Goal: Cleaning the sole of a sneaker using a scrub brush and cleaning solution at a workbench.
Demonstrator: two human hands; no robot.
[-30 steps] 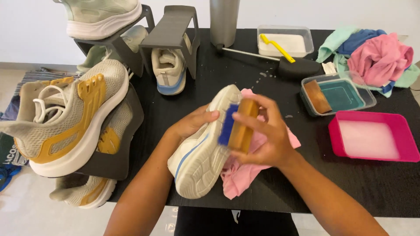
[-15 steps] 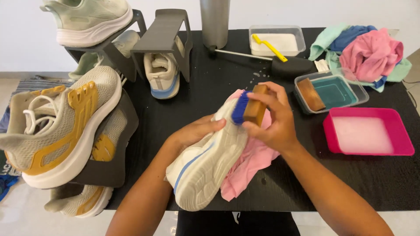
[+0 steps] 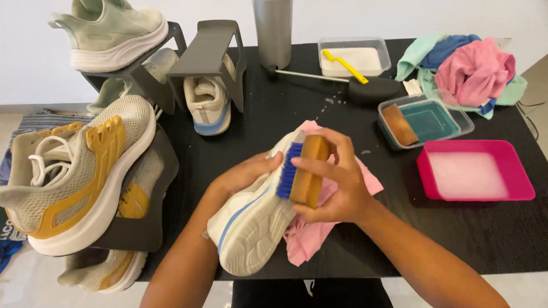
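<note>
- Between my hands lies the white sneaker, sole up on a pink cloth; my left hand clasps its side, my right hand pinches a wooden brush.
- Pressing hard could twist the sneaker loose.
- Right of my grip, a pink basin sits near; a wide stroke could slosh it.
- Toward me, the table edge is close.

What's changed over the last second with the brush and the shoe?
The right hand has slid the wooden brush with blue bristles along the white shoe, up from the middle of the sole toward its far end. The left hand still grips the shoe's side, sole up, over the pink cloth. The pink tub and the other shoes on the racks have not moved.
</note>
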